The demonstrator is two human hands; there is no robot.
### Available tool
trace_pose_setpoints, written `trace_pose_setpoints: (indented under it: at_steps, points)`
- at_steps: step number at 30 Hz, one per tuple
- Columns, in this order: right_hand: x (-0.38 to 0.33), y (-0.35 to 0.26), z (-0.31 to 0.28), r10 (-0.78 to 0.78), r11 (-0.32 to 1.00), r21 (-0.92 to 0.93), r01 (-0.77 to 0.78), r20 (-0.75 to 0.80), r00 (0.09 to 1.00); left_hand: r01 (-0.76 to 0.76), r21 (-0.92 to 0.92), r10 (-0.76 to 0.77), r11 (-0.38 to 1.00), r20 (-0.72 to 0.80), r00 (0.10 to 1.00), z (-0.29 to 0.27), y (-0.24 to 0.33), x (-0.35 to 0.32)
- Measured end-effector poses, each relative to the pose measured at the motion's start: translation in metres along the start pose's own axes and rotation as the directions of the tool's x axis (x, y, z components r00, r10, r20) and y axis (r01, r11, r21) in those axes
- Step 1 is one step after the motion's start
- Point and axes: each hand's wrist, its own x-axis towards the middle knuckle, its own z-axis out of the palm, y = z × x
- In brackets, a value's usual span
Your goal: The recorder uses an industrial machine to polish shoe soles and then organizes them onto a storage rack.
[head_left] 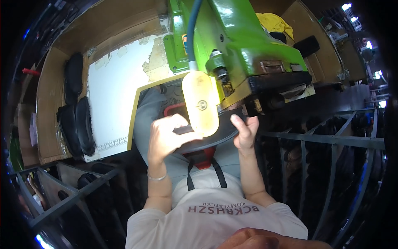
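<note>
Both hands (166,139) hold a sole (211,139) under the machine (232,50), soles (76,124) stacked left.

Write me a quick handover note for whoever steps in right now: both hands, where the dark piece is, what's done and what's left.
Left hand: gripping the near left edge of the dark shoe sole.
Right hand: holding the sole's right end, thumb on top.
The sole sits under the head of the green machine, behind its yellowish guard.
More dark soles are stacked on the cardboard-lined bench to the left.
Done: the sole is in place at the machine. Whether it has been worked cannot be told.
Left: probably the stacked soles.
</note>
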Motion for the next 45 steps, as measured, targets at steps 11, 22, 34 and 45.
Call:
trace_pose_setpoints:
  at_steps: [11,22,34,45]
  points:
    - [-0.005,0.007,-0.001,0.063,0.968,-0.247,-0.032,0.121,0.991,0.18,-0.548,-0.208,0.817,0.012,0.978,0.093,0.0,-0.007]
    - [-0.114,-0.015,-0.077,0.489,0.872,-0.033,-0.488,0.026,0.872,0.036,-0.129,-0.073,0.991,-0.292,0.954,0.127,-0.004,-0.001]
    - [-0.003,-0.065,-0.079,0.12,0.974,-0.188,-0.125,-0.038,0.992,0.032,-0.587,-0.25,0.809,-0.296,0.922,0.104,0.003,-0.014]
    - [0.023,-0.036,-0.015,0.13,0.976,-0.214,-0.052,0.371,0.92,0.074,-0.733,-0.35,0.676,-0.231,0.908,0.03,-0.021,-0.043]
